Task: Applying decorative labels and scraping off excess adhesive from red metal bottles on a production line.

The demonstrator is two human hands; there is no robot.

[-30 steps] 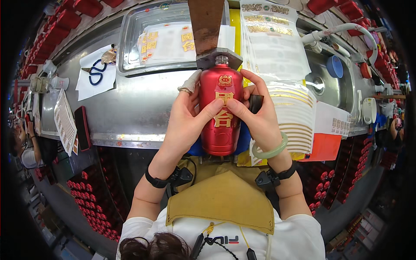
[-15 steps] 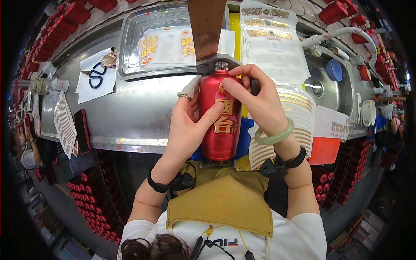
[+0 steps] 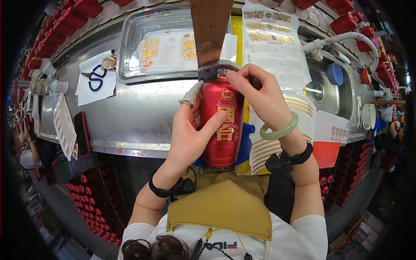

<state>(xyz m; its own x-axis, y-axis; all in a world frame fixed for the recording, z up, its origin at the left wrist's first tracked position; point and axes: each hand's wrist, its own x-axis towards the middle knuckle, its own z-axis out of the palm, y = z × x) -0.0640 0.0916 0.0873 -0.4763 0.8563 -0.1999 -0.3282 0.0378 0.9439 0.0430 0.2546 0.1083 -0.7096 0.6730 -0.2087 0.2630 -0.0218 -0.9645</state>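
A glossy red bottle (image 3: 220, 149) with a bare glass neck and gold characters down its front lies with its neck away from me, below a brown metal post (image 3: 211, 30). My left hand (image 3: 187, 135) is closed around the bottle's left side, its thumb pressed on the gold lettering. A whitish cover wraps one of its fingers. My right hand (image 3: 266, 97), with a pale green bangle (image 3: 280, 127) on the wrist, has its thumb and bent fingers closed at the bottle's neck and shoulder. Its other fingertips are partly hidden. Blue material (image 3: 247, 141) shows beside the bottle.
Left of the bottle, a metal tray (image 3: 130, 71) holds sheets of gold decals. Blue-handled scissors (image 3: 96, 81) lie on white paper, near a phone (image 3: 82, 133). Decal sheets (image 3: 277, 63) cover the right side, before a sink (image 3: 318, 93) with a blue bowl (image 3: 334, 73). Red bottles stand around.
My right thumb has moved off the small gold emblem up to the bottle's neck, uncovering the emblem. The left hand keeps its hold. The whole view has shifted slightly.
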